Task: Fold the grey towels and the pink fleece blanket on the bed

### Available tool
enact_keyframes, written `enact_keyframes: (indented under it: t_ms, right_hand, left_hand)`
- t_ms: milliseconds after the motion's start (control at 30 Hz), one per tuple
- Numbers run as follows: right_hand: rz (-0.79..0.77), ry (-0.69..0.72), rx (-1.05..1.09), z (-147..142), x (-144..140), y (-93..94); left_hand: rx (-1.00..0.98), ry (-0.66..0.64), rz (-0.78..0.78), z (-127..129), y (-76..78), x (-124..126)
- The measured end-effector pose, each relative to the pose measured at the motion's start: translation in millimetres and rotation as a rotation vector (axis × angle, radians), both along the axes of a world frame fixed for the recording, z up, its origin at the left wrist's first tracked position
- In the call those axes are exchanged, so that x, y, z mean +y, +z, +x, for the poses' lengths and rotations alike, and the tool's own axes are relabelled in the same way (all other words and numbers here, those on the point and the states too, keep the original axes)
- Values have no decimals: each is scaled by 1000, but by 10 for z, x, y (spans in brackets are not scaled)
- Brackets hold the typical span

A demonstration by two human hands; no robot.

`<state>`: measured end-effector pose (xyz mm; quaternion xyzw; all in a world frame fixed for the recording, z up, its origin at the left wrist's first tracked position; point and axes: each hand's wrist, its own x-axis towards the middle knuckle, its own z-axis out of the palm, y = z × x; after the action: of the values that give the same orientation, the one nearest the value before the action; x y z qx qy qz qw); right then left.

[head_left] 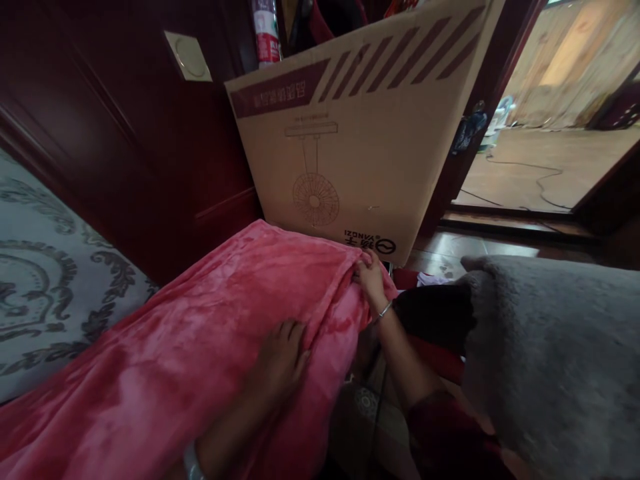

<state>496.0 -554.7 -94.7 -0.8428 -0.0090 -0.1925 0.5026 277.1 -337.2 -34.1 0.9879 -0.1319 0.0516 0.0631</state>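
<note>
A pink plush blanket (pixel 215 313) spreads over a raised surface from the lower left to the middle of the view. Its right side hangs down in a fold. At the far right corner of the blanket, my right hand (pixel 370 279) is closed on the edge, fingers wrapped round the cloth. My left hand (pixel 280 357) lies on top of the blanket, close to the folded edge, with its fingers stretched out and palm down. Each wrist wears a bracelet.
A large cardboard box (pixel 380 153) with a fan drawing stands behind the blanket, against a dark red panel (pixel 125 120). Grey fluffy fabric (pixel 560 353) fills the right side. A doorway opens onto a floor with a cable (pixel 545 173). Patterned wallpaper (pixel 45 267) is at left.
</note>
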Motion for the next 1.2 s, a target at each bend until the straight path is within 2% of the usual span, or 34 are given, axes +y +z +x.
enact_keyframes:
  t_ms: [100,233,333,400,467,533,600,700,800,1000,1100,1200]
  right_hand:
    - [35,-103,-36,98,-13,29]
    - [-94,-142,-48,133,-16,62]
    - [-140,-157,-28,57,15,143]
    - [-224,-151,-104,-44,75,230]
    - [-374,-65,-222,-153,156,307]
    - [-545,85,-232,-237,227,335]
    - [-697,197,-83,-273,262,301]
    - [-810,239,110,-252,251,203]
    - [-802,232,112,-226,225,166]
    - [-763,196,97,-328,188,228]
    - [-743,180,154,-385,189,307]
    - [-689,159,206,-414,304,460]
  left_hand:
    - [-64,-16,13,-2,-5,-72]
    - [-126,-88,66,-75,-82,-54]
    - [-152,-101,19,-117,-119,5]
    - [-164,-104,-8,-123,-128,24]
    - [-140,-121,9,-127,-131,19]
    - [-59,-152,43,-141,-131,0]
    - [28,-171,47,-166,-129,-13]
    - [90,-186,18,-199,-114,-12]
    - [98,-182,-7,-204,-81,-10]
    - [108,-193,-48,-280,-41,-48]
    - [148,-216,-83,-371,-4,-12]
    - [262,-229,-168,-344,99,64]
